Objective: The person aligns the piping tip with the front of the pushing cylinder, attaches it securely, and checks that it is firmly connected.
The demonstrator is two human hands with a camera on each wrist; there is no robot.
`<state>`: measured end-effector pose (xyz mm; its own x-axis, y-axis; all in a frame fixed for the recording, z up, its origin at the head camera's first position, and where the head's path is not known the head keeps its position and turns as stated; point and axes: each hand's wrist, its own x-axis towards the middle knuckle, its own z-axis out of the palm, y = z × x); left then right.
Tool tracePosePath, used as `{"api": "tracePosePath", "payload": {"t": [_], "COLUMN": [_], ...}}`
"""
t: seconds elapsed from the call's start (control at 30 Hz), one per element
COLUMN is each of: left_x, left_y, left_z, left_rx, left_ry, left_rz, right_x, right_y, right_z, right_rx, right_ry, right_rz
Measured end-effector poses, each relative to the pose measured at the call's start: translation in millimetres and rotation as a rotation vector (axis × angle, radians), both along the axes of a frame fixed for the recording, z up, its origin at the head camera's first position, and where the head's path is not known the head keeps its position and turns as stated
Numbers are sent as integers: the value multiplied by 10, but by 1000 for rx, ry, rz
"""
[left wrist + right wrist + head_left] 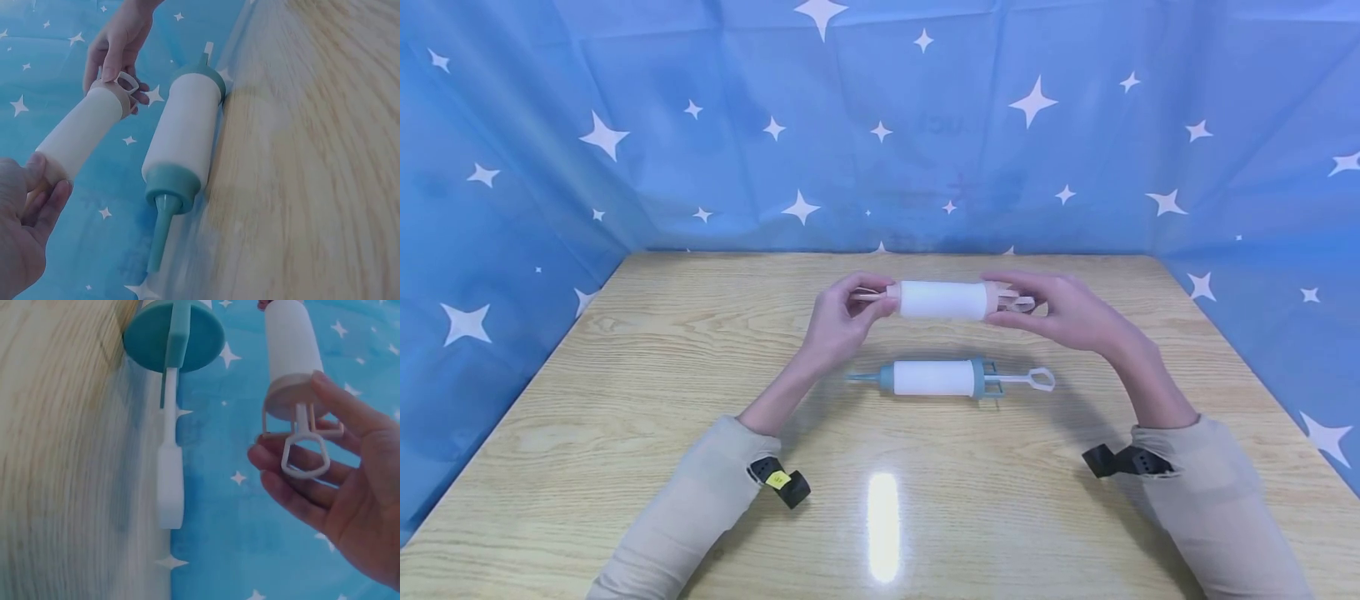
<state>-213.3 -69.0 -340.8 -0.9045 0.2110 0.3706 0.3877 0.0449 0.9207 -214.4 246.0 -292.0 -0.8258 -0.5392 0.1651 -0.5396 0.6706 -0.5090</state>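
Note:
Both hands hold a white plastic syringe with pale pink ends [943, 300] level above the table. My left hand [844, 321] grips its nozzle end, thumb and fingers round the pink collar. At the other end my right hand [1060, 310] pinches the pink flange, with the white looped plunger handle [305, 456] showing beside the palm. On the table nearer me lies a second syringe, white with teal ends [934, 378]. Its teal nozzle [161, 231] points left, and its white plunger handle [1041, 379] sticks out to the right.
The wood-grain table [662, 367] reaches back to a blue curtain with white stars [865, 125], which also hangs along both sides. A bright light reflection lies on the tabletop near the front. Black cameras sit on both sleeves [1202, 475].

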Motion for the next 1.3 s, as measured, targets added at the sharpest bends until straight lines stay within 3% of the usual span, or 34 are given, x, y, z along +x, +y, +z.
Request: {"api": "tracePosePath", "payload": {"t": [0.23, 0.53, 0.73, 0.97, 1.3], "left_x": [-82, -182, -246, -332, -423], "left_y": [-30, -59, -73, -98, -117], "left_z": [-63, -143, -173, -242, -302], "left_rx": [-3, -101, -169, -243, -447], "left_ry": [7, -14, -26, -103, -116], "left_rz": [13, 18, 33, 9, -18], "right_x": [-68, -154, -213, -283, -366], "right_y": [39, 83, 85, 17, -58], "right_z": [-76, -189, -250, -310, -400], "right_rx": [22, -5, 38, 79, 160], "right_ry": [-46, -107, -64, -7, 6], "right_rz": [4, 50, 29, 18, 32]}}
